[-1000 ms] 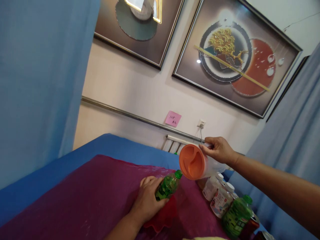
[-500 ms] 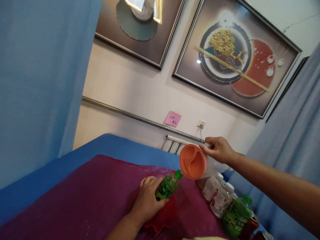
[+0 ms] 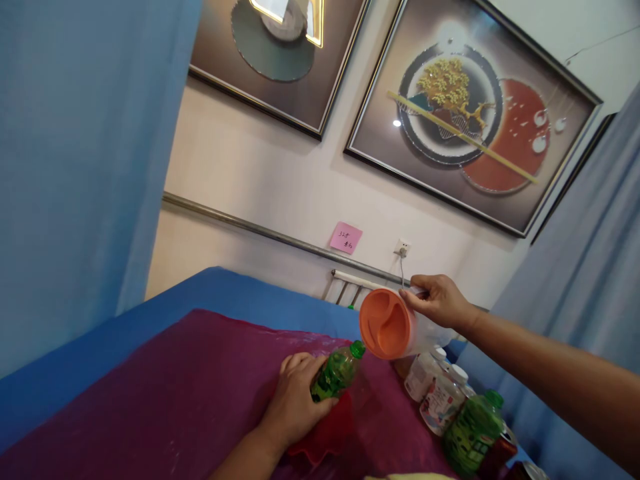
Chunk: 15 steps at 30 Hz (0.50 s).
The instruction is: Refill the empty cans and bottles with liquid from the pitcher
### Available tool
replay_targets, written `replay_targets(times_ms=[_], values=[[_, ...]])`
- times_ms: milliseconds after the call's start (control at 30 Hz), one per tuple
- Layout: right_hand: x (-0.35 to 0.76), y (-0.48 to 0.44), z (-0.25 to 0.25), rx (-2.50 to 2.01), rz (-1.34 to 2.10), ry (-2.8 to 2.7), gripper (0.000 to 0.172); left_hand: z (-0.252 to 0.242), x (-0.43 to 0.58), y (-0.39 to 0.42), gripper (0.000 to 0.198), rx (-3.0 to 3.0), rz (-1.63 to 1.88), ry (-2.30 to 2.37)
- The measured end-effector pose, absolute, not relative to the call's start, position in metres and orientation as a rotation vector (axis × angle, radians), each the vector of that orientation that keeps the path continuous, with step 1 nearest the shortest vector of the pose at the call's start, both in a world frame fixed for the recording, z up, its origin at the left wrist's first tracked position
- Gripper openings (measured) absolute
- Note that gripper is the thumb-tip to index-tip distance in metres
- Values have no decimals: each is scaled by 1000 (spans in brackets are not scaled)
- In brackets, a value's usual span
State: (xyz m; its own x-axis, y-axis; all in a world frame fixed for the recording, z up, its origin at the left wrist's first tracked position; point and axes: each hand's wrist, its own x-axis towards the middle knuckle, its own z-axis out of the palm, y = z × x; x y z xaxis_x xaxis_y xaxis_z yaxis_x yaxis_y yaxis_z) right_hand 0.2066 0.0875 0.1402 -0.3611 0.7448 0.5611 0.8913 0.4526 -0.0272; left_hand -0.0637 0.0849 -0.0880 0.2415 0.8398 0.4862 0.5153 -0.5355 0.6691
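My left hand [image 3: 295,400] is wrapped round a green plastic bottle [image 3: 337,373] with a green top, which leans to the right. Under the bottle and my left hand lies a red dish with a wavy rim [image 3: 323,443], partly covered by them. My right hand [image 3: 440,303] grips the handle of a clear pitcher [image 3: 427,333] with an orange lid [image 3: 384,325]. The pitcher is tipped on its side, its lid facing left towards me and close to the bottle's top. Whether any liquid flows between them I cannot make out.
White-capped bottles [image 3: 440,403], another green bottle [image 3: 474,433] and cans [image 3: 503,450] line the right side. A purple plastic sheet [image 3: 175,393] covers part of the blue surface [image 3: 240,293]. Blue curtains [image 3: 90,153] hang on both sides; a metal rail [image 3: 260,230] crosses the wall.
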Motion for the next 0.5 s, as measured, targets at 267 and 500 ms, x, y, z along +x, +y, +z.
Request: replay_targets(times_ms=[267,500], values=[[204,87,140,-1345,-406,-2216,48,-88,-64,85,61,2143,1194,1245],[204,89,139,-1338,-380,-2214,48,-87,-63,84,59,2137,1171,1258]])
